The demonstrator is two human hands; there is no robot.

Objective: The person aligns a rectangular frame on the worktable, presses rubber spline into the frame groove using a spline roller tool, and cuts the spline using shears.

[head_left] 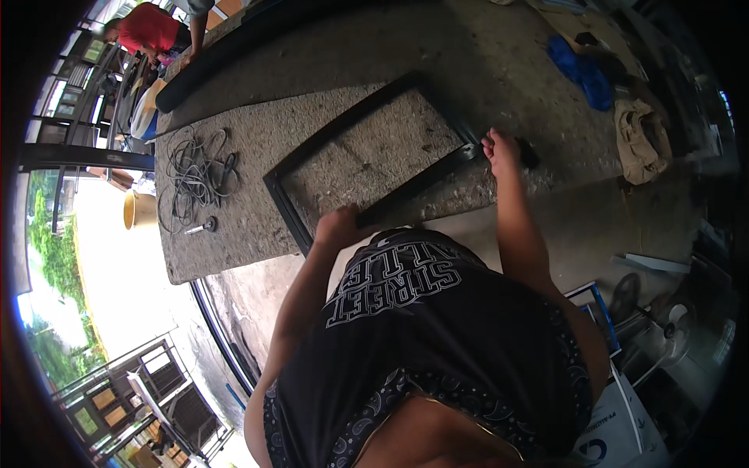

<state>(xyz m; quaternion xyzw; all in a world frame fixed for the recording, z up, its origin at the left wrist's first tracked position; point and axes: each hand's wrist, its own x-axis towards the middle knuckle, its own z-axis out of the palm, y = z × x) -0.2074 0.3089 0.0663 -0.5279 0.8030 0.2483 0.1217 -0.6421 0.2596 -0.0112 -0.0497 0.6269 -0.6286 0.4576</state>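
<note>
A black rectangular frame (413, 188) lies aslant on the rough, worn work table (253, 168) in front of me. My left hand (339, 227) is closed around the frame's near bar, close to its near left corner. Just beyond the right end of that same bar is my right hand (501, 150), its fingers curled together by the frame's right corner. What those fingers hold, if anything, is too small to make out. A dark object (528, 154) shows right beside the right wrist; its kind is unclear.
Tangled grey cord (195, 175) and a small roller tool (204, 225) lie on the table's left part. A long dark bar (214, 64) runs along the far side. Blue cloth (581, 72) and a tan bag (641, 142) are at right. A person in red (148, 30) is far left.
</note>
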